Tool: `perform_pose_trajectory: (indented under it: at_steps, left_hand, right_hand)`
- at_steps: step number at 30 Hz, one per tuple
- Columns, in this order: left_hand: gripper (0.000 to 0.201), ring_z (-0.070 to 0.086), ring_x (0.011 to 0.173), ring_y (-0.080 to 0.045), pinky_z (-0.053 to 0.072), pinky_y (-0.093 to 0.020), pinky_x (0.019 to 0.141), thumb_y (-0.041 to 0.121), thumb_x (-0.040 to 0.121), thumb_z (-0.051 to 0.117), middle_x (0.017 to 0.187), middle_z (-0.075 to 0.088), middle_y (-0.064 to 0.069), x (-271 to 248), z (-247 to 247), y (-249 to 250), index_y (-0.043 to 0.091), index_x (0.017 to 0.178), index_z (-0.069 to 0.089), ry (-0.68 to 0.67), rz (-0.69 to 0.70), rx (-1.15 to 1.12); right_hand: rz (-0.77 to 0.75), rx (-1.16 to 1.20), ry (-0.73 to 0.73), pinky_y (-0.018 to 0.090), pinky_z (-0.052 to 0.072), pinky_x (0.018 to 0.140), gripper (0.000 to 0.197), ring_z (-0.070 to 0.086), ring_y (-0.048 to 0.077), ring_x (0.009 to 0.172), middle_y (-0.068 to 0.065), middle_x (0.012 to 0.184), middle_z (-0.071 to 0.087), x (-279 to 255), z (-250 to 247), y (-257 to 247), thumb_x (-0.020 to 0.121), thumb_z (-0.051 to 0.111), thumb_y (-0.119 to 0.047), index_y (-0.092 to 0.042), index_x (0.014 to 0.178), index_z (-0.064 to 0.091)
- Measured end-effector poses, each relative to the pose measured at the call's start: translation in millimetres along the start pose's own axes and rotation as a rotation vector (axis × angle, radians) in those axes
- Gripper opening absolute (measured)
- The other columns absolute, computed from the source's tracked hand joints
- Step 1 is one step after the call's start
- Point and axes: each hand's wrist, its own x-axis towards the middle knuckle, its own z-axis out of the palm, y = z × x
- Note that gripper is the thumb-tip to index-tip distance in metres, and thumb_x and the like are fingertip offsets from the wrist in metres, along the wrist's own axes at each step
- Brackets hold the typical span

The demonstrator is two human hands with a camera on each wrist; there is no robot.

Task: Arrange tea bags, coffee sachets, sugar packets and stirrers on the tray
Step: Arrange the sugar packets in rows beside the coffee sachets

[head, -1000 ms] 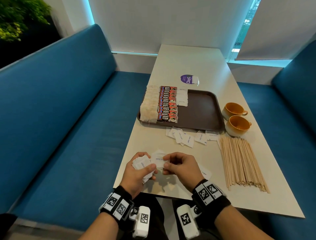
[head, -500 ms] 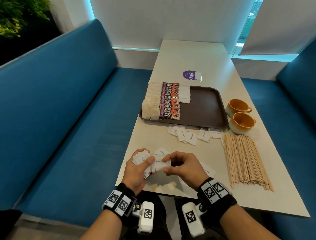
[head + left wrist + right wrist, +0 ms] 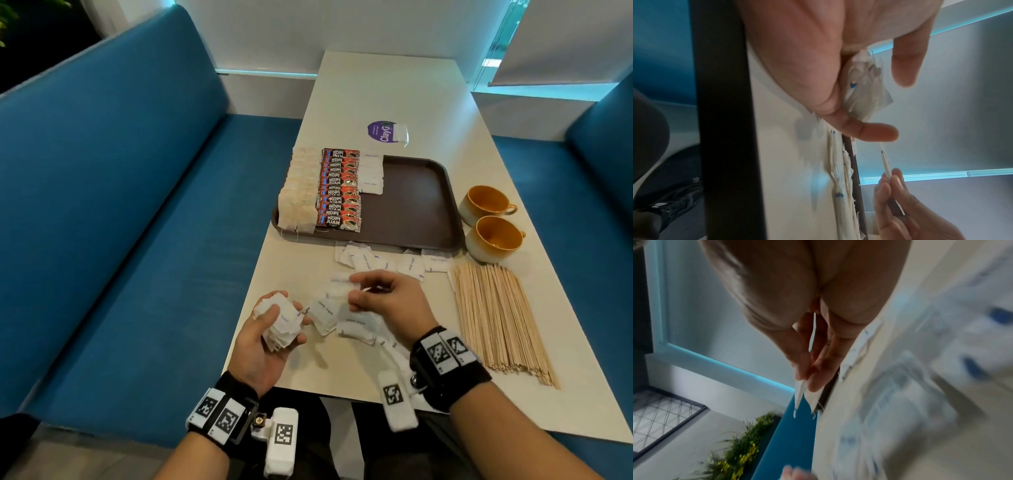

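A brown tray [image 3: 418, 205] holds a row of tea bags [image 3: 298, 192], a row of red coffee sachets [image 3: 339, 190] and a few white sugar packets [image 3: 371, 173]. My left hand [image 3: 274, 329] grips a stack of sugar packets [image 3: 279, 320] [image 3: 865, 87] near the table's front edge. To its right, my right hand [image 3: 380, 294] pinches one or two sugar packets [image 3: 339, 287] [image 3: 803, 394] between thumb and fingers. More sugar packets [image 3: 356, 322] lie loose beneath the hands, and others [image 3: 387, 262] lie just in front of the tray. Wooden stirrers [image 3: 496, 315] lie in a bundle on the right.
Two yellow cups [image 3: 489, 222] stand right of the tray. A purple sticker [image 3: 382, 132] sits on the table behind the tray. Blue bench seats [image 3: 137, 222] flank the white table [image 3: 394, 96].
My hands have come apart: the left drew back with its stack, and the right moved forward and right over the loose packets, pinching packets from them.
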Motion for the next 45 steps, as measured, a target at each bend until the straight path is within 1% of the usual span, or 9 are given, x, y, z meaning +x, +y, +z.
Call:
perform_pose_trajectory:
  at_steps: [3,7,13,20,26,32,36,41,45]
  left_hand:
    - [0.050,0.063,0.093,-0.036,0.058,-0.035,0.062,0.003,0.078,0.058,0.105,0.063,-0.023,3,-5,1,0.009,0.127,0.057,-0.034,-0.026,0.047]
    - [0.058,0.064,0.103,-0.043,0.059,-0.043,0.072,-0.002,0.078,0.061,0.110,0.063,-0.029,5,-3,-2,0.009,0.134,0.055,-0.052,-0.032,0.111]
    - [0.060,0.067,0.107,-0.046,0.060,-0.048,0.073,0.000,0.072,0.077,0.120,0.063,-0.032,3,3,-1,0.015,0.128,0.062,-0.029,-0.036,0.200]
    - [0.070,0.067,0.103,-0.050,0.060,-0.053,0.072,0.012,0.055,0.095,0.116,0.065,-0.033,3,1,1,0.016,0.120,0.068,-0.055,-0.048,0.296]
    - [0.054,0.067,0.098,-0.055,0.060,-0.054,0.068,-0.010,0.065,0.070,0.111,0.066,-0.035,6,-4,-2,0.015,0.114,0.071,-0.037,-0.035,0.282]
    - [0.063,0.067,0.097,-0.052,0.059,-0.057,0.071,0.002,0.055,0.085,0.112,0.062,-0.035,7,-2,-2,0.011,0.116,0.069,-0.028,-0.008,0.303]
    - [0.055,0.067,0.100,-0.047,0.060,-0.054,0.072,0.000,0.067,0.081,0.114,0.063,-0.028,5,0,-3,0.012,0.118,0.067,-0.037,0.013,0.333]
    - [0.052,0.068,0.090,-0.041,0.059,-0.048,0.067,0.003,0.073,0.080,0.112,0.067,-0.023,5,3,-3,0.011,0.122,0.065,-0.023,0.065,0.326]
    - [0.055,0.065,0.083,-0.039,0.054,-0.039,0.060,0.010,0.068,0.085,0.108,0.067,-0.024,3,6,-3,0.008,0.120,0.066,-0.029,0.081,0.285]
  right_hand:
    - [-0.034,0.033,0.070,0.032,0.064,0.071,0.020,0.071,0.036,0.075,0.024,0.086,0.065,34,-17,-25,0.081,0.073,0.015,0.003,0.097,0.072]
    - [-0.055,-0.030,0.163,0.028,0.064,0.070,0.019,0.072,0.024,0.075,0.018,0.094,0.070,99,-42,-61,0.084,0.072,0.012,0.000,0.100,0.073]
    - [0.026,-0.187,0.262,0.028,0.063,0.072,0.014,0.069,0.018,0.071,0.018,0.100,0.073,199,-61,-91,0.088,0.072,0.006,-0.006,0.094,0.073]
    - [0.169,-0.415,0.245,0.023,0.062,0.071,0.016,0.069,0.016,0.081,0.008,0.101,0.074,263,-57,-71,0.085,0.077,0.002,-0.011,0.095,0.078]
    - [0.183,-0.609,0.246,0.032,0.063,0.081,0.013,0.071,0.017,0.078,0.008,0.090,0.077,287,-59,-66,0.079,0.085,-0.004,-0.012,0.090,0.081]
    - [0.136,-0.624,0.307,0.035,0.062,0.085,0.011,0.073,0.015,0.082,0.000,0.088,0.076,280,-65,-66,0.079,0.087,-0.016,-0.022,0.084,0.079]
    - [0.035,-0.522,0.360,0.038,0.062,0.084,0.010,0.071,0.015,0.080,-0.002,0.087,0.075,247,-59,-75,0.084,0.080,-0.017,-0.025,0.079,0.076]
    - [-0.055,-0.360,0.172,0.027,0.056,0.064,0.004,0.059,0.011,0.063,0.000,0.079,0.069,146,-24,-86,0.091,0.074,-0.012,-0.016,0.091,0.075]
    - [-0.035,-0.309,-0.006,0.027,0.058,0.065,0.005,0.063,0.011,0.067,0.000,0.081,0.071,69,-3,-68,0.091,0.074,-0.012,-0.015,0.095,0.076]
